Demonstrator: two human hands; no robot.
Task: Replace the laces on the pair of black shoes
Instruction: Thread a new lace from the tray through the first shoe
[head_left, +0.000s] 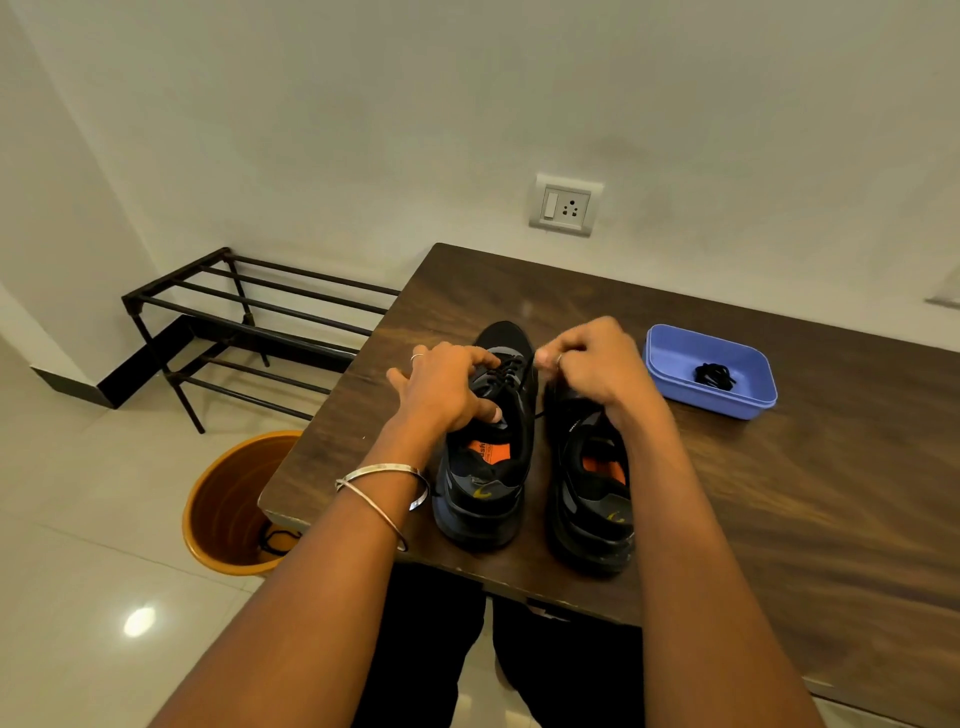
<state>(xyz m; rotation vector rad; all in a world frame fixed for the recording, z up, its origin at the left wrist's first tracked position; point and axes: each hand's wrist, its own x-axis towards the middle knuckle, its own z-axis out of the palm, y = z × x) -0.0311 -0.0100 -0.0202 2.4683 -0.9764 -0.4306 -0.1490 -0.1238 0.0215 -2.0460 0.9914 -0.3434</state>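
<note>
- Right now the pair of black shoes stands side by side near the front edge of the dark wooden table (779, 493), heels toward the person and toes toward the wall.
- The left shoe (488, 467) has a black lace (506, 370) threaded through its eyelets; an orange insole shows inside its opening.
- The right shoe (592, 493) sits just beside it, also showing orange inside; its front part is hidden under the hand.
- The left hand (447, 384) rests on the left shoe's tongue area, fingers curled over the lacing and thumb pressing at the collar; it wears a ring, and two metal bangles (384, 483) circle the wrist.
- The right hand (592, 364) is held above the gap between the shoes, its thumb and fingers pinching a thin strand of the lace that runs down between the shoes.
- A blue plastic tub (670, 358) sits on the table to the right of the shoes, well apart, with a bundled black lace (714, 375) lying inside.
- An orange bin (218, 499) stands on the tiled floor left of the table, with a dark lace-like tangle at its bottom.
- A black metal shoe rack (249, 317) stands against the wall, and a switch-and-socket plate (566, 205) is fixed above the table.
</note>
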